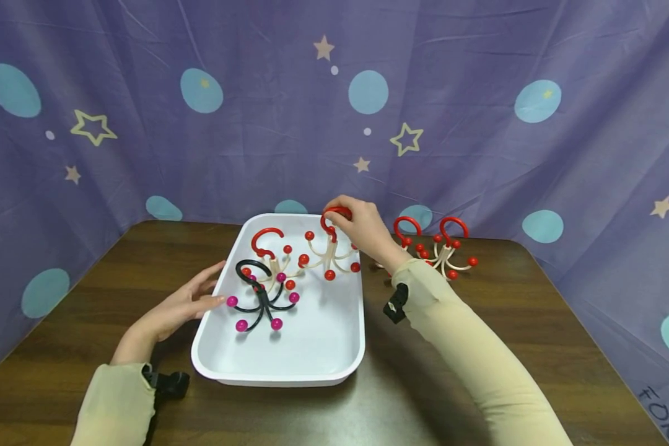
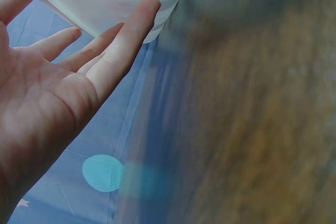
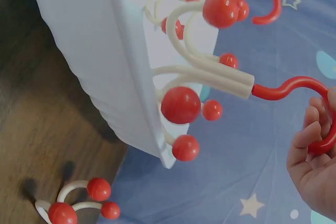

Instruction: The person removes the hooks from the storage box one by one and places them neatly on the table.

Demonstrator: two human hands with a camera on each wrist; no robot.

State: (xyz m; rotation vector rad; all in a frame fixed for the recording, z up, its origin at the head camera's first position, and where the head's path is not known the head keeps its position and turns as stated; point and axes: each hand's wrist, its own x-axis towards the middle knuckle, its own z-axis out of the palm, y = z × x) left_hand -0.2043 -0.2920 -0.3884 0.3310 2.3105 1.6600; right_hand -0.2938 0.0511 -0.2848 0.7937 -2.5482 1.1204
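— What's each hand doing just now?

— The right hand (image 1: 362, 229) pinches the red hook at the top of a cream hanger (image 1: 329, 254) with red balls on its arms. It holds the hanger over the far right part of the white tray (image 1: 290, 371), feet at or just above the tray floor; I can't tell whether it touches. The left hand (image 1: 186, 303) lies open with fingers straight, fingertips against the tray's left wall, gripping nothing.

— What else is in the tray?

— A second cream hanger (image 1: 273, 254) stands left of the held one, and a black hanger (image 1: 262, 297) with pink balls stands nearer the left wall. Two more red-and-cream hangers (image 1: 440, 248) stand on the wooden table (image 1: 535, 322), right of the tray and behind the right arm.

— Which step would you call it?

— I'd judge a hanger is being set into the tray, with the left hand steadying it. Next, the fingers would need to open off the hook without tipping the hanger, keeping its arms clear of its neighbour.

— Any writing?

— No labels on the hangers or tray. Dark letters at the cloth's (image 1: 479, 155) lower right corner, well right of the tray, are cut off; I can't read them surely.
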